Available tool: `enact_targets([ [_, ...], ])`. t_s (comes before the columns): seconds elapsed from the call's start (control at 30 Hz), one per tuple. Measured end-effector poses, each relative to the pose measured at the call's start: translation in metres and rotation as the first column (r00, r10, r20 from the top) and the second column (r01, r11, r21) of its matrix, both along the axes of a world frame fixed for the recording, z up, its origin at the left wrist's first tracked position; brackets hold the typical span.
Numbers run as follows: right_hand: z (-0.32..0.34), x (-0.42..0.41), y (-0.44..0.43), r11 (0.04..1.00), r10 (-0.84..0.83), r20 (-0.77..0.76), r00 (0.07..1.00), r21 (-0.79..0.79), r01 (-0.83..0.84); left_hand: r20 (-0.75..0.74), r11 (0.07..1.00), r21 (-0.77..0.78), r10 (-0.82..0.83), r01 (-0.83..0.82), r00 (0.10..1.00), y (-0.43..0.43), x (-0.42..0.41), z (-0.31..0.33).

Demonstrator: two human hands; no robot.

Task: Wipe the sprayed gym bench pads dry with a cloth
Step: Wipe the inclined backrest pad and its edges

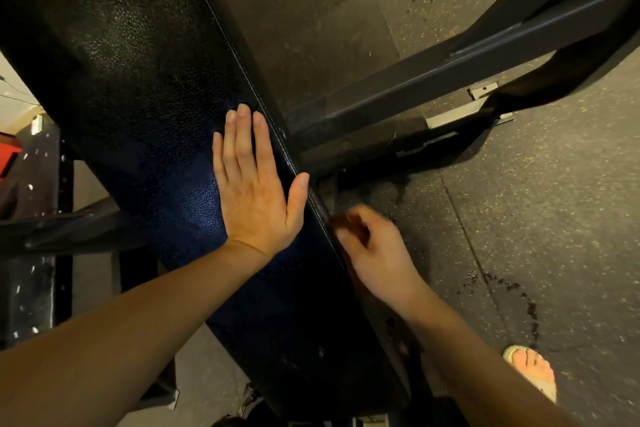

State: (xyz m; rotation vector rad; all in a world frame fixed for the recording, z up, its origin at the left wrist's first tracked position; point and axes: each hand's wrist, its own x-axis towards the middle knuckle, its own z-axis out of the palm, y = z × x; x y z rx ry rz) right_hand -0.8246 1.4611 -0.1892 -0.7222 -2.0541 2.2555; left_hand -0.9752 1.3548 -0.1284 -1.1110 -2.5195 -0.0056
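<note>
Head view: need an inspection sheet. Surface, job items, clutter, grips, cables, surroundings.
surface: bench pad, dark textured vinyl with a sheen; spray droplets cannot be told.
job's things: cloth not clearly seen; something dark by the fingers of the right hand, too blurred to name.
clutter: dark splatter marks on the rubber floor.
grips: left hand flat on the pad, fingers straight; right hand at the pad's right edge, fingers curled, motion-blurred.
cables: nothing seen.
surroundings: black frame bar right of the pad; sandalled foot lower right; red object at left edge.
</note>
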Motion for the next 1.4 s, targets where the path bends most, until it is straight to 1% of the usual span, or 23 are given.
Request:
enact_targets([
  [0.07,0.023,-0.039,0.009,0.998,-0.061,-0.124,0.990,0.018,0.063,0.004,1.000,0.000,-0.001,0.001,1.000,0.000,0.000,0.000],
  [0.13,0.021,-0.041,0.007,0.995,-0.100,-0.146,0.984,-0.042,0.095,0.009,1.000,-0.005,-0.003,0.003,1.000,-0.001,-0.001,0.000],
  [0.17,0.009,-0.026,0.004,0.994,-0.085,-0.102,0.991,-0.070,0.078,0.011,1.000,-0.006,-0.007,0.007,1.000,-0.001,-0.001,-0.001],
  [0.23,-0.022,0.020,-0.004,0.995,0.051,0.075,0.996,-0.089,-0.044,-0.004,1.000,-0.005,-0.003,0.003,1.000,-0.001,-0.002,-0.001],
  [0.3,-0.042,0.060,-0.006,0.975,0.220,0.279,0.935,-0.096,-0.201,-0.011,1.000,-0.001,-0.004,0.004,1.000,-0.001,-0.001,-0.001],
  [0.33,-0.045,0.066,-0.005,0.968,0.250,0.339,0.907,-0.093,-0.233,-0.009,1.000,0.002,-0.007,0.007,1.000,0.000,-0.001,-0.001],
  [0.37,-0.044,0.060,-0.004,0.973,0.231,0.343,0.911,-0.074,-0.219,-0.010,1.000,0.003,-0.005,0.005,1.000,0.000,0.000,-0.001],
  [0.4,-0.039,0.045,-0.002,0.984,0.179,0.292,0.940,-0.056,-0.170,-0.013,1.000,0.003,0.001,-0.001,1.000,0.001,0.000,-0.001],
  [0.47,-0.011,-0.003,0.005,0.998,0.021,0.101,0.995,-0.061,-0.015,-0.011,1.000,0.004,0.005,-0.005,1.000,0.001,0.001,-0.001],
  [0.53,0.021,-0.046,0.013,0.995,-0.081,-0.063,0.995,-0.069,0.077,-0.001,1.000,0.006,-0.002,0.002,1.000,0.001,0.001,-0.001],
  [0.6,0.032,-0.055,0.013,0.989,-0.124,-0.127,0.984,-0.093,0.113,-0.003,1.000,0.008,-0.003,0.003,1.000,0.001,0.001,0.000],
  [0.67,0.013,-0.025,0.004,0.990,-0.101,-0.058,0.993,-0.108,0.094,-0.005,1.000,0.009,-0.008,0.008,1.000,0.000,0.000,0.000],
  [0.73,-0.018,0.023,-0.005,0.996,0.057,0.137,0.989,-0.075,-0.047,-0.011,1.000,0.012,-0.008,0.008,1.000,0.000,0.000,-0.001],
  [0.8,-0.036,0.058,-0.010,0.976,0.216,0.351,0.911,-0.083,-0.200,-0.013,1.000,0.019,-0.006,0.006,1.000,0.000,0.001,-0.002],
  [0.83,-0.037,0.061,-0.011,0.976,0.216,0.388,0.896,-0.083,-0.200,-0.013,1.000,0.020,-0.006,0.007,1.000,0.000,0.001,-0.002],
  [0.9,-0.026,0.037,-0.009,0.995,0.093,0.287,0.953,-0.068,-0.076,-0.015,1.000,0.011,-0.005,0.005,1.000,0.000,0.001,-0.002],
  [0.97,0.003,-0.010,0.001,0.999,-0.036,0.067,0.997,-0.030,0.039,-0.012,1.000,0.005,-0.003,0.003,1.000,0.000,0.001,-0.001],
  [1.07,0.038,-0.056,0.013,0.993,-0.104,-0.177,0.979,-0.067,0.093,0.007,1.000,0.004,-0.007,0.007,1.000,0.000,0.001,0.000],
  [1.13,0.030,-0.040,0.008,0.996,-0.089,-0.182,0.979,-0.035,0.084,0.012,1.000,0.008,-0.013,0.013,1.000,-0.001,0.000,0.000],
  [1.2,0.008,-0.002,0.000,1.000,-0.018,-0.102,0.995,0.006,0.019,0.005,1.000,0.010,-0.017,0.017,1.000,-0.002,-0.001,-0.001],
  [1.3,-0.010,0.035,-0.008,0.998,0.020,-0.002,1.000,-0.061,-0.020,0.001,1.000,0.013,-0.023,0.023,1.000,-0.001,-0.002,-0.002],
  [1.33,-0.011,0.029,-0.009,1.000,-0.003,-0.002,1.000,-0.018,0.003,0.000,1.000,0.016,-0.021,0.021,1.000,-0.001,-0.002,-0.002],
  [1.4,-0.001,-0.004,-0.006,0.993,-0.062,-0.099,0.993,0.091,0.071,0.008,1.000,0.017,-0.012,0.012,1.000,-0.002,-0.002,-0.001],
])
